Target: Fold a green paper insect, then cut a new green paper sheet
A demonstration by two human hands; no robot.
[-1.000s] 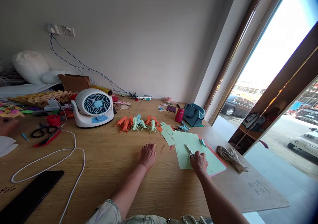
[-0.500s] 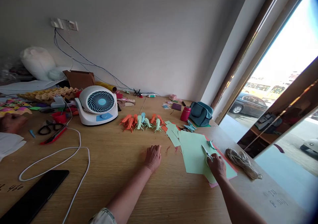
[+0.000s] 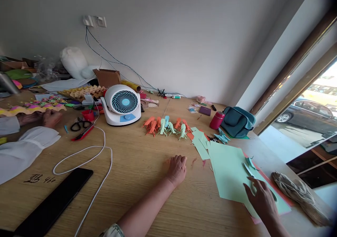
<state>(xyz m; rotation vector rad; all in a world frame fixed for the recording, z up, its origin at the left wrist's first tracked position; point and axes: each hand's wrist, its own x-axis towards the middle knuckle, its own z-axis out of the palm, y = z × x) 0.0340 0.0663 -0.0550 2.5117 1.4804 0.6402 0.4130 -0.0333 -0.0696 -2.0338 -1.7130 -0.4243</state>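
My left hand rests palm down on the wooden table, its fingers curled in and nothing showing in them. Over the stack of pale green paper is my right hand, with fingers apart. Under and beside it lies a pair of scissors, blades pointing away from me, handles partly covered by the hand. Whether the fingers touch the handles is unclear. Near the blades sits a small teal folded paper piece. Smaller green paper pieces overlap the stack's far left corner, and orange and green folded paper figures stand beyond.
A white fan stands behind a white cable and a black phone. Another person's hands are at the far left. Black scissors, a pink bottle, a teal bag and a crumpled cloth lie around.
My right hand has loosened from the scissors, its fingers now spread. The view has turned left, showing more of the other person's arms. My left hand stays on the table.
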